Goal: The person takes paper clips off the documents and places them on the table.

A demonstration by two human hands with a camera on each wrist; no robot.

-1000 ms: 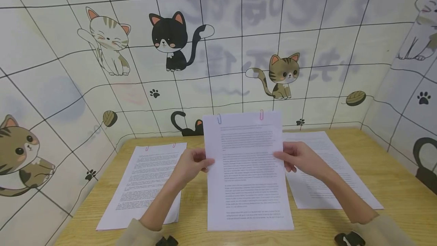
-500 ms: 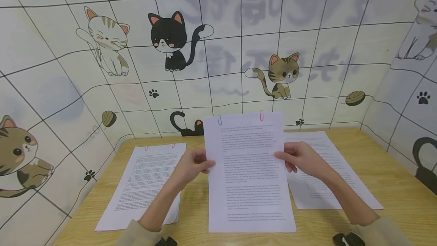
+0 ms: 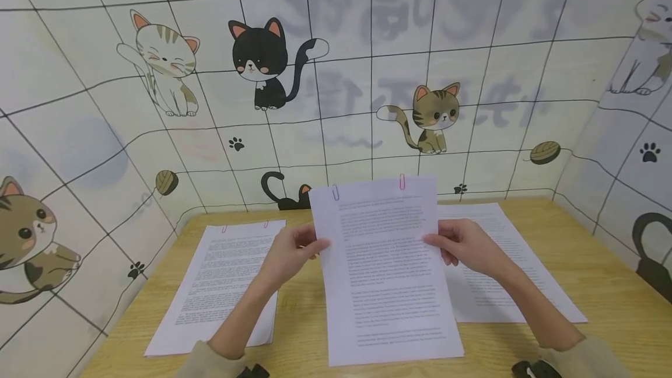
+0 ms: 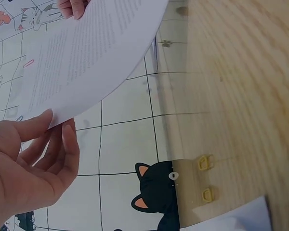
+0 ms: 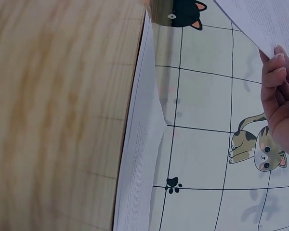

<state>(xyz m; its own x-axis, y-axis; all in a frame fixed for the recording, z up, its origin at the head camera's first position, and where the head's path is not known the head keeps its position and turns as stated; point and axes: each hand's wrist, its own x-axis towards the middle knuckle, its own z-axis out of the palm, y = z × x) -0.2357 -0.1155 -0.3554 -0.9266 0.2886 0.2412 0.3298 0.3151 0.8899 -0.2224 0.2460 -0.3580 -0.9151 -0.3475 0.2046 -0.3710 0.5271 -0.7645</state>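
Observation:
Both hands hold up a printed sheet of paper (image 3: pixel 391 273) in the middle of the head view, its top edge tipped slightly, lower at the left. A bluish paper clip (image 3: pixel 336 192) sits on that top edge at the left, a pink paper clip (image 3: pixel 402 182) at the right. My left hand (image 3: pixel 291 252) pinches the left edge between thumb and fingers; in the left wrist view the sheet (image 4: pixel 86 62) bows. The right edge is pinched by my right hand (image 3: pixel 464 244), also seen gripping the paper (image 5: pixel 265 24) in the right wrist view.
On the wooden table (image 3: pixel 301 331) lies a printed stack (image 3: pixel 220 290) at the left, with two reddish paper clips along its top. Another printed sheet (image 3: pixel 504 273) lies at the right, partly behind the held one. A wall (image 3: pixel 346 45) with cat drawings stands behind the table.
The held sheet has come down a little and tilted, its left top corner dropping and its bottom edge swinging slightly right. Both hands keep their pinch. The papers on the table have not moved.

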